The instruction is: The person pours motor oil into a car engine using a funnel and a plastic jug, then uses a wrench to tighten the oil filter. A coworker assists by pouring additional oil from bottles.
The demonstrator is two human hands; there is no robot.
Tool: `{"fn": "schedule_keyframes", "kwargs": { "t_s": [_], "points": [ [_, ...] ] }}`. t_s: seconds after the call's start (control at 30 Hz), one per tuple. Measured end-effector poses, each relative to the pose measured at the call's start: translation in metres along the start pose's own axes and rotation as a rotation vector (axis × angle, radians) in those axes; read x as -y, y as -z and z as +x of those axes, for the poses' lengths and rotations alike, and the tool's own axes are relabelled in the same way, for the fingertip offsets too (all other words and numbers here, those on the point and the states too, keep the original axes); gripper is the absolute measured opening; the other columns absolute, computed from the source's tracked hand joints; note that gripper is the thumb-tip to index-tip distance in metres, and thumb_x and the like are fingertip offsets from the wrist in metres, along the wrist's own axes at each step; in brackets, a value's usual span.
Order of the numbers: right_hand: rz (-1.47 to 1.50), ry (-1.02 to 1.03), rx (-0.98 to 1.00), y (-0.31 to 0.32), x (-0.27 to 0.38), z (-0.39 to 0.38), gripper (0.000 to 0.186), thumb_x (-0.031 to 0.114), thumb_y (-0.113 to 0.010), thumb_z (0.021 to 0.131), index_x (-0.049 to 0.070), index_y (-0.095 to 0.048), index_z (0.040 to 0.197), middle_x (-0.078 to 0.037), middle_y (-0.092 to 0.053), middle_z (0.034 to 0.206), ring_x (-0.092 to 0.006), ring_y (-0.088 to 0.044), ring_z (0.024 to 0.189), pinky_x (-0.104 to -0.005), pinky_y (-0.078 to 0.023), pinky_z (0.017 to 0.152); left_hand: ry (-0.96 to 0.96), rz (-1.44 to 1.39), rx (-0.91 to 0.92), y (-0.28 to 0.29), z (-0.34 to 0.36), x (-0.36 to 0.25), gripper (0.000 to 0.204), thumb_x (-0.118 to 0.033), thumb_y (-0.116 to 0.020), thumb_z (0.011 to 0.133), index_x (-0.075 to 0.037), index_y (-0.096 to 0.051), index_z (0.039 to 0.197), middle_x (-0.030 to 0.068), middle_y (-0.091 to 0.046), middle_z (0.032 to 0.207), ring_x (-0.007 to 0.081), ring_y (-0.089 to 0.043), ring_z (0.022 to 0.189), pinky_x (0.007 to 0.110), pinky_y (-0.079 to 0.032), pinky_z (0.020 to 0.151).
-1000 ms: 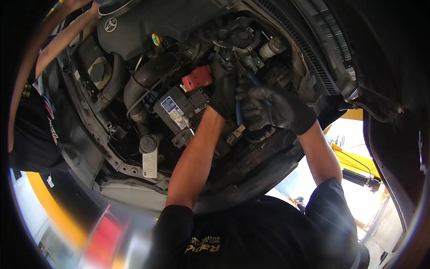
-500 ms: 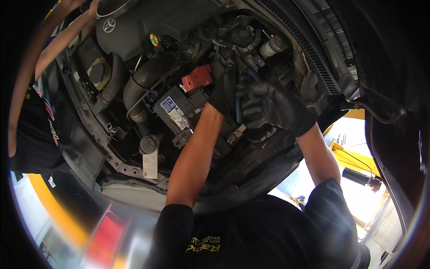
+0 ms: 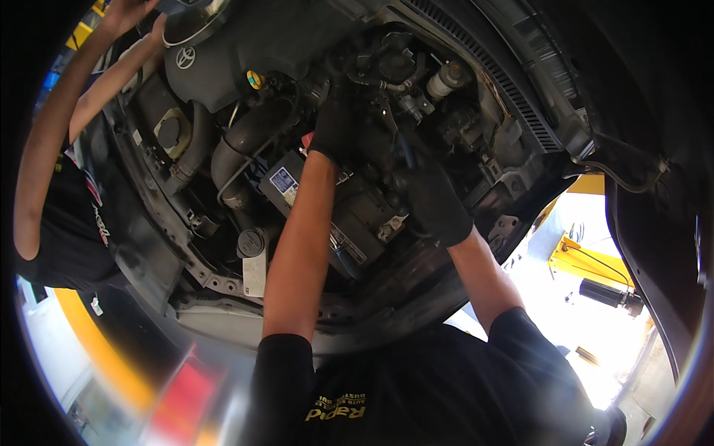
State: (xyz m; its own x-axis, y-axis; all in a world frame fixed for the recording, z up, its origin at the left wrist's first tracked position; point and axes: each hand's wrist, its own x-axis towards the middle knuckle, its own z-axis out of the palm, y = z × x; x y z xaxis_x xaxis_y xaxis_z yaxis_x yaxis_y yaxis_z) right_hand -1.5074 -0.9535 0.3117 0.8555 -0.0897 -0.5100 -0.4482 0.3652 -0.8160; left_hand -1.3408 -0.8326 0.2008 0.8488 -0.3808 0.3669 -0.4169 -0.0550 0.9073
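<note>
My right hand (image 3: 435, 195), in a black glove, is closed round the blue handles of a pair of pliers (image 3: 406, 149). The metal jaws point away from me, toward the hoses and fittings beyond the battery (image 3: 355, 212). My left hand (image 3: 338, 126), also gloved, reaches past the battery into the dark middle of the engine bay; its fingers blend into the shadow. The left wrist covers most of a red terminal cover (image 3: 307, 140). Against the battery's near side rests a second tool with a dark blue handle (image 3: 346, 262), partly behind my left forearm.
A co-worker's arms (image 3: 56, 160) reach in at the far left, near a round dark part. An engine cover (image 3: 223, 67), a curved intake hose (image 3: 242, 141) and a washer filler cap (image 3: 251, 241) lie left of the battery. A canister (image 3: 448, 78) stands at the far right.
My hands have separated: the left went farther in and leftward, the right moved left and nearer me. The pliers now point their jaws away from me. The second tool has come into sight.
</note>
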Motion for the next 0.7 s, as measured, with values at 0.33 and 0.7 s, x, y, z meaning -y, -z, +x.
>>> {"fn": "schedule_keyframes", "kwargs": {
  "t_s": [0.33, 0.7],
  "points": [
    [-0.512, -0.024, -0.006, 0.006, 0.017, 0.003, 0.027, 0.005, -0.063, 0.088, 0.006, -0.058, 0.114, -0.004, -0.057, 0.083, -0.0128, -0.055, 0.057, -0.0261, -0.041, 0.048, 0.597, -0.280, 0.171, 0.016, 0.029, 0.013, 0.063, -0.053, -0.030, 0.112, -0.001, -0.059, 0.131, 0.0077, -0.064, 0.117, 0.0152, -0.058, 0.104, 0.034, -0.049, 0.090],
    [-0.078, -0.069, 0.214, 0.029, 0.010, 0.013, 0.025, 0.017, -0.066, 0.091, 0.006, -0.060, 0.113, -0.007, -0.060, 0.088, -0.0169, -0.061, 0.072, -0.0340, -0.045, 0.056, 0.677, -0.530, 0.168, 0.013, 0.027, 0.033, 0.060, -0.064, -0.029, 0.107, -0.014, -0.059, 0.096, -0.0020, -0.048, 0.062, 0.0125, -0.036, 0.037, 0.030, -0.025, 0.033]
  ]
}}
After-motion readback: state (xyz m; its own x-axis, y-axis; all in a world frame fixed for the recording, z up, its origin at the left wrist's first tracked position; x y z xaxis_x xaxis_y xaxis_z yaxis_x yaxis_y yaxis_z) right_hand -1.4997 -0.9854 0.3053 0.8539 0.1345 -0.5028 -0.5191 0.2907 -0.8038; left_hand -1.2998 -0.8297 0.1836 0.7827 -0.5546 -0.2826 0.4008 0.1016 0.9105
